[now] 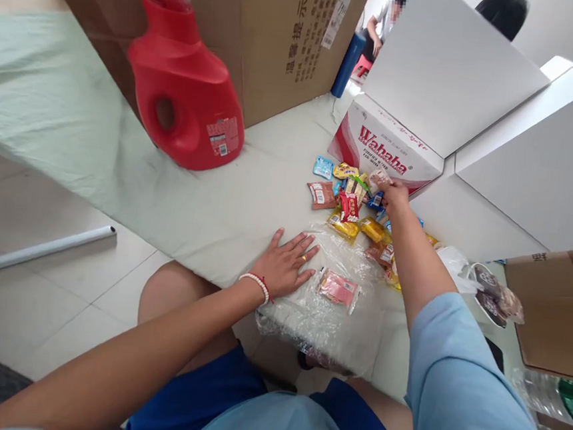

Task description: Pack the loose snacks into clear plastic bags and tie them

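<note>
My left hand (285,265) lies flat with its fingers spread, on the table at the edge of a clear plastic bag (302,317). A pink snack packet (339,288) lies on the bag, just right of that hand. My right hand (394,195) reaches into a pile of small wrapped snacks and pinches a whitish snack packet (378,179); its fingertips are partly hidden. Around it lie a red packet (349,208), a brown packet (321,196), a blue packet (323,167) and several yellow packets (343,226). My right forearm covers part of the pile.
Behind the pile stands a Wahaha carton (387,147), with white panels (450,62) above it. A red detergent jug (187,92) and a large cardboard box (291,41) are at the back left. Another cardboard box (553,312) and plastic bottles (571,400) sit at right. A person (380,26) sits beyond.
</note>
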A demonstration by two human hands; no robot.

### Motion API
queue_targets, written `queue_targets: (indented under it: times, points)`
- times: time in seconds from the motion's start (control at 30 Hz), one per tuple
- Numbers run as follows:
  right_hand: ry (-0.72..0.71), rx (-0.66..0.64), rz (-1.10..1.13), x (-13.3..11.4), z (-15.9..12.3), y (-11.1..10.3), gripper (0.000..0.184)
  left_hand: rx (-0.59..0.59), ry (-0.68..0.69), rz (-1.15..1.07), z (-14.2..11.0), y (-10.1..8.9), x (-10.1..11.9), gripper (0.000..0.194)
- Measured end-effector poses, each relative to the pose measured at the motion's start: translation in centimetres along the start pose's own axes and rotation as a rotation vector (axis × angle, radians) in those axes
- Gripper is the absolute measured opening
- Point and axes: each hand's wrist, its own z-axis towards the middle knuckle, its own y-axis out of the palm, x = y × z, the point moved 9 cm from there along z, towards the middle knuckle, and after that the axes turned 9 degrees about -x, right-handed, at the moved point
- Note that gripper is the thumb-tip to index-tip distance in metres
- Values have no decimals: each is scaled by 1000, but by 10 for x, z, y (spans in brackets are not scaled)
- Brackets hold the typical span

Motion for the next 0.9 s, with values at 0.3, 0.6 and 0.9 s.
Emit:
queue_targets:
  times: [0.3,0.6,0.9]
  points:
    - [-287,-307,-403,0,-188,-37,27,-10,-1,-34,2,4,-1,60]
    - [-305,-580,-1271,56,-302,37,22,3,-12,18,2,3,1,60]
    - [-372,-734,-1274,54,-295,38,70,9,-10,32,1,4,2,60]
